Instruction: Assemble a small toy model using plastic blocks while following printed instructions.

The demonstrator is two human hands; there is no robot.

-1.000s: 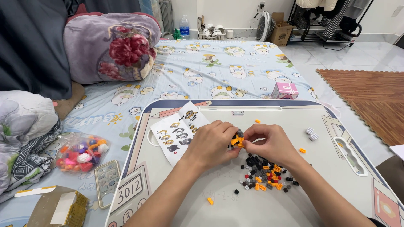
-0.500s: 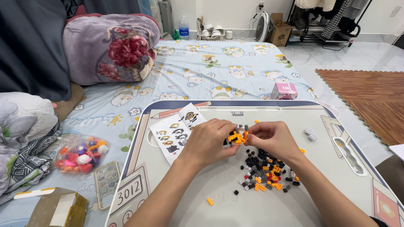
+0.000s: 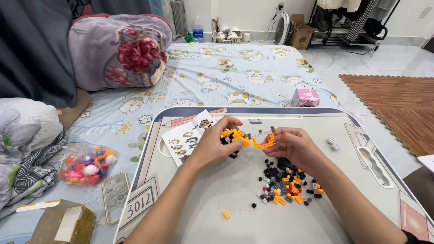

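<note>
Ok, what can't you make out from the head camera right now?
- Underside of the orange brick piece: hidden by the left hand and right hand.
- Instruction sheet: drawings too small, partly under the left hand.
- Cardboard box: cut off by the bottom edge.
- Brick pile: individual shapes too small.

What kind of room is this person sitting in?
Most likely a bedroom or living space at home. A cartoon-print sheet covers the floor bedding, a floral pillow lies at its head, and a clothes rack stands by the wall. Both hands work over a small lap table.
</note>
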